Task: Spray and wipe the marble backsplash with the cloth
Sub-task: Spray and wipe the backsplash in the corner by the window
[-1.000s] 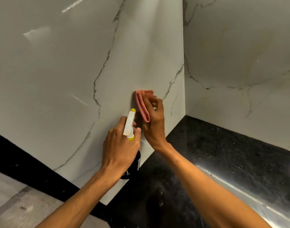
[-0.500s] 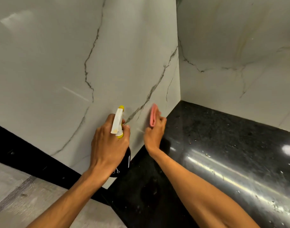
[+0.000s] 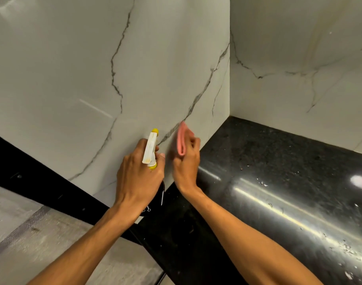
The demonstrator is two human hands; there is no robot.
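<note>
The marble backsplash (image 3: 77, 75) is white with grey veins and meets a second marble panel (image 3: 299, 58) in a corner. My right hand (image 3: 186, 163) grips a folded pink cloth (image 3: 182, 138) and holds it against the lower part of the left panel, just above the counter. My left hand (image 3: 139, 177) grips a spray bottle (image 3: 150, 149) with a white head and yellow nozzle, pointed up at the marble beside the cloth. The bottle's dark body is mostly hidden behind my hand.
A glossy black stone counter (image 3: 278, 182) runs along the right, with specks and droplets on it. A black strip (image 3: 32, 167) edges the panel's lower left. Grey floor (image 3: 22, 233) lies below it.
My right hand slid the cloth down the left panel from mid height to near the counter. My left hand with the bottle stayed close beside it.
</note>
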